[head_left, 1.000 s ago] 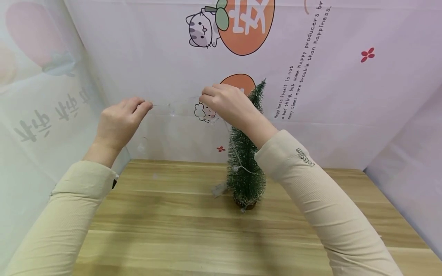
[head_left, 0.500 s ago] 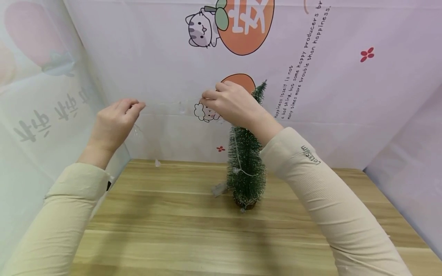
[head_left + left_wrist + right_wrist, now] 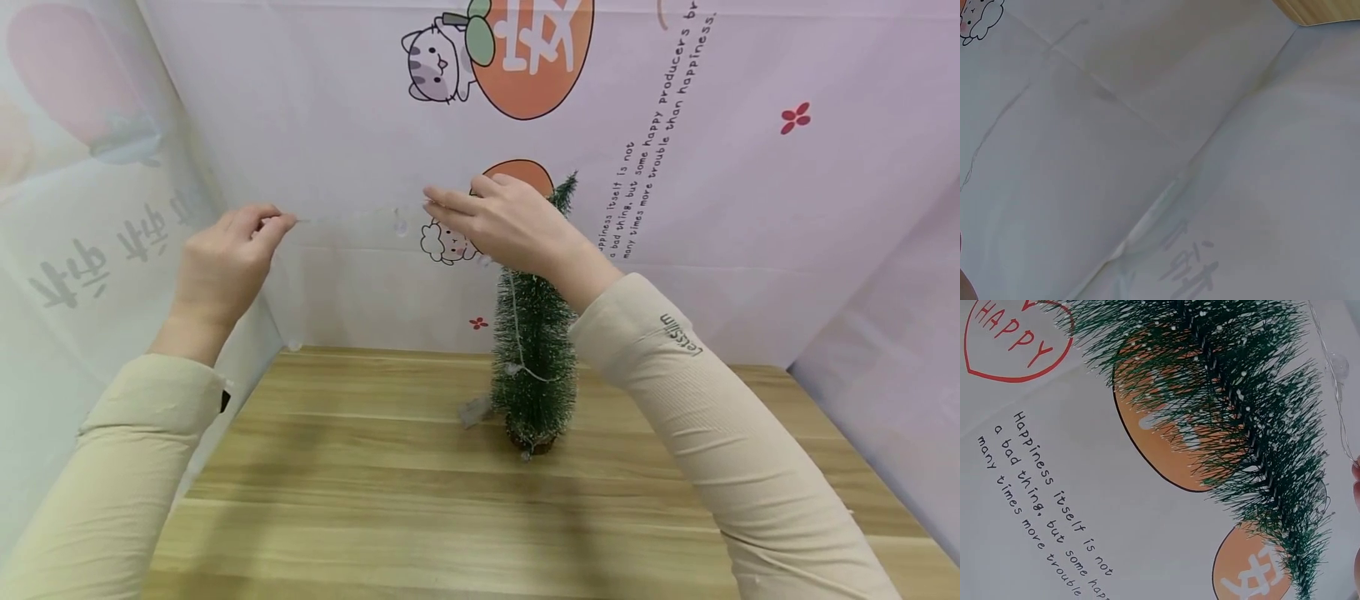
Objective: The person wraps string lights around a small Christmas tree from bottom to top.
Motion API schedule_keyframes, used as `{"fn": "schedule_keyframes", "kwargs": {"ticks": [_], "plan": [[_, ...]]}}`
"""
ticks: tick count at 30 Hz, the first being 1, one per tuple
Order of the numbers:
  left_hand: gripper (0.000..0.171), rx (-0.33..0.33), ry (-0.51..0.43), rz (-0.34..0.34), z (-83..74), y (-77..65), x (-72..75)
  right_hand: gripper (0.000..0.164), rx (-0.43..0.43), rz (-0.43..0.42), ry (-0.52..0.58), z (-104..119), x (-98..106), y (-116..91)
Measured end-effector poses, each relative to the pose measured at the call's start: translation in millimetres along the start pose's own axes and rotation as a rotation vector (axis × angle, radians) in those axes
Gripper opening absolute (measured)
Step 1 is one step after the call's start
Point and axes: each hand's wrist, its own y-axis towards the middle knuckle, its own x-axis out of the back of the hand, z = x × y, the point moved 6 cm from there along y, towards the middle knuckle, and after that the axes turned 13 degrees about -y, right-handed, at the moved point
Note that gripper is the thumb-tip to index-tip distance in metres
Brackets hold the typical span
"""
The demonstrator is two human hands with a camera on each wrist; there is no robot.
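Note:
Between finger and thumb, my left hand [image 3: 225, 262] pinches the thin wire of a fairy light string [image 3: 512, 312]. It is raised at the left, and its wire [image 3: 999, 119] crosses the left wrist view. My right hand [image 3: 517, 225] holds the string beside the upper part of a small frosted green Christmas tree [image 3: 536, 350]; its thumb is hidden. A clear bulb [image 3: 401, 223] hangs between the hands. From the right hand the wire drops to the tree and wraps round it. In the right wrist view, the wire [image 3: 1338, 403] meets the fingertips [image 3: 1356, 472].
The tree stands on a wood-grain table [image 3: 360, 508]. Behind its base lies a small greyish translucent box [image 3: 475, 412]. White printed cloth walls [image 3: 337, 108] enclose the back and sides.
My left hand has moved left, widening the gap between the hands. My right hand's fingers have straightened somewhat. The hanging bulb has shifted right; the tree stays put.

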Motion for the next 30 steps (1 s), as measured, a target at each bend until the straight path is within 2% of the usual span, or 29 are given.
{"fn": "schedule_keyframes", "kwargs": {"ticks": [2, 8, 11, 17, 25, 30], "plan": [[0.009, 0.018, 0.007, 0.001, 1.0, 2.1, 0.1, 0.045, -0.012, -0.003, 0.010, -2.4, 1.3, 0.4], [0.007, 0.089, 0.015, 0.029, 4.5, 6.9, -1.2, 0.062, -0.026, 0.008, 0.002, -10.1, 4.8, -0.6], [0.008, 0.108, 0.013, 0.060, 5.5, 8.5, -2.2, 0.053, -0.038, -0.006, -0.009, -13.8, 5.2, -2.4], [0.019, 0.123, 0.035, 0.123, 6.2, 13.1, -4.2, 0.051, -0.068, -0.017, 0.027, -19.0, 4.6, -4.1], [0.017, 0.144, 0.007, 0.052, 6.1, 16.2, -3.0, 0.044, -0.073, 0.024, 0.044, -24.2, 7.6, -1.4], [0.015, 0.157, -0.004, 0.029, 7.5, 15.7, -3.0, 0.042, -0.042, -0.004, 0.025, -25.0, 10.7, -1.8]]}}
